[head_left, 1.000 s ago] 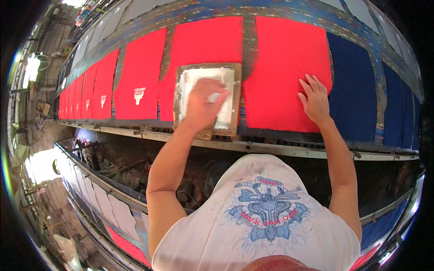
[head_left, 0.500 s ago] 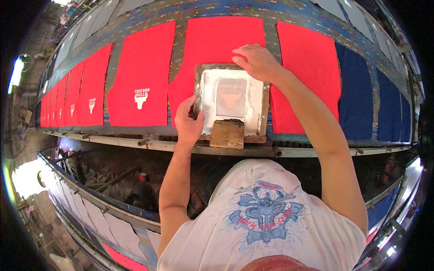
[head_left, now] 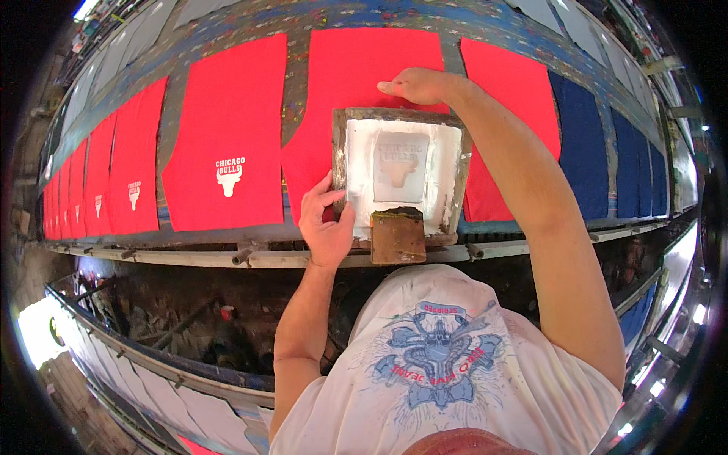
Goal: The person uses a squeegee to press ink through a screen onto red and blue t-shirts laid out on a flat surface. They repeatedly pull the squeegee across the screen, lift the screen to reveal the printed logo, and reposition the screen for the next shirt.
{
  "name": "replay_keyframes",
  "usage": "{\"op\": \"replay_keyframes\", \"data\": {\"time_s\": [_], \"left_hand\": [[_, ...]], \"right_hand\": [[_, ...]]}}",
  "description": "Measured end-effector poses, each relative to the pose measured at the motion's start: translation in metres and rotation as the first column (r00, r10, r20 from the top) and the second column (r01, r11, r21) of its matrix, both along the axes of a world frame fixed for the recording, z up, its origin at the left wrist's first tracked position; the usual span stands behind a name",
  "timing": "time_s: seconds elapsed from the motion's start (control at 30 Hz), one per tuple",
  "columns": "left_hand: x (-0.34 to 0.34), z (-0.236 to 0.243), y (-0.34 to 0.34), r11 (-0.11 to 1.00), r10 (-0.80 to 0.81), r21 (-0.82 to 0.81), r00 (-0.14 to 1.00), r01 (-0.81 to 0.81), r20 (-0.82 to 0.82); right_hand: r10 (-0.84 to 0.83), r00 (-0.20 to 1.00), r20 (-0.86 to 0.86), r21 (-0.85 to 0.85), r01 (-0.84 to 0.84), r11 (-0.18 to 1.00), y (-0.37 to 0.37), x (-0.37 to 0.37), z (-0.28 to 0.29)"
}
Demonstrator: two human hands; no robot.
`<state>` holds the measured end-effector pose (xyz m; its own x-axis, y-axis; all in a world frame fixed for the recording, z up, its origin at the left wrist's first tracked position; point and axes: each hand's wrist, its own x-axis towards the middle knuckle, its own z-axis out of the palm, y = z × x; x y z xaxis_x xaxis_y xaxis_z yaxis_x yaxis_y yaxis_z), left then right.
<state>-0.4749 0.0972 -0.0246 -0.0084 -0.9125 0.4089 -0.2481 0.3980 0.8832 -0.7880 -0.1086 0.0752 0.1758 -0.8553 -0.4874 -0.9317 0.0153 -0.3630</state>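
Grips the left bar of a wooden screen frame (head_left: pixel 398 114) with the left hand (head_left: pixel 326 224), thumb and fingers bent narrowly together against the wood. Extends the right arm past the frame's far right corner, with the right hand (head_left: pixel 421 86) just beyond the far bar and over red cloth, fingers pointing left. Cannot tell from this angle whether to call that right hand wide or narrow, nor whether to place it on the cloth or above. Sets the frame over the near end of a red panel (head_left: pixel 371 64), most of that cloth in view beyond the far bar. Shows, inside the frame, a smeared white coating (head_left: pixel 364 205) around a grayish window (head_left: pixel 400 182) bearing 1 bull's-head design beneath 2 lines of lettering. Includes a brown wooden block (head_left: pixel 398 241), propped across the middle of the frame's near bar. Reveals, left of the frame, a printed red panel (head_left: pixel 227 106) with a white bull's head, and smaller-looking red panels farther left. Adds, right of the frame, another red panel (head_left: pixel 523 98), then navy panels (head_left: pixel 580 152). Wears a white T-shirt (head_left: pixel 531 402) with blue artwork, close to the frame's near side.
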Motion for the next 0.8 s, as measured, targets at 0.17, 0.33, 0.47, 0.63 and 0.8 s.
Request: {"op": "replay_keyframes", "data": {"time_s": [0.17, 0.33, 0.47, 0.63, 0.8], "left_hand": [[0.007, 0.008, 0.002, 1.000, -0.012, 0.023, 0.996, 0.014, -0.085], [0.038, 0.004, -0.006, 0.991, 0.039, 0.133, 0.970, -0.007, -0.241], [0.063, 0.006, -0.019, 0.982, 0.111, 0.175, 0.957, -0.065, -0.267], [0.054, 0.010, -0.029, 0.972, 0.166, 0.214, 0.936, -0.101, -0.312], [0.053, 0.013, -0.036, 0.981, 0.079, 0.196, 0.942, -0.014, -0.326]], "right_hand": [[-0.003, 0.993, 0.121, 0.063, -0.004, 0.998, -0.003, -0.017, 0.013], [-0.082, 0.838, 0.540, -0.389, 0.335, 0.858, 0.037, -0.055, 0.033], [-0.042, 0.658, 0.752, -0.494, 0.604, 0.625, 0.161, -0.058, 0.023], [0.012, 0.702, 0.712, -0.449, 0.443, 0.776, 0.305, -0.015, 0.002], [-0.023, 0.524, 0.852, -0.339, 0.584, 0.738, 0.354, 0.053, 0.010]]}}
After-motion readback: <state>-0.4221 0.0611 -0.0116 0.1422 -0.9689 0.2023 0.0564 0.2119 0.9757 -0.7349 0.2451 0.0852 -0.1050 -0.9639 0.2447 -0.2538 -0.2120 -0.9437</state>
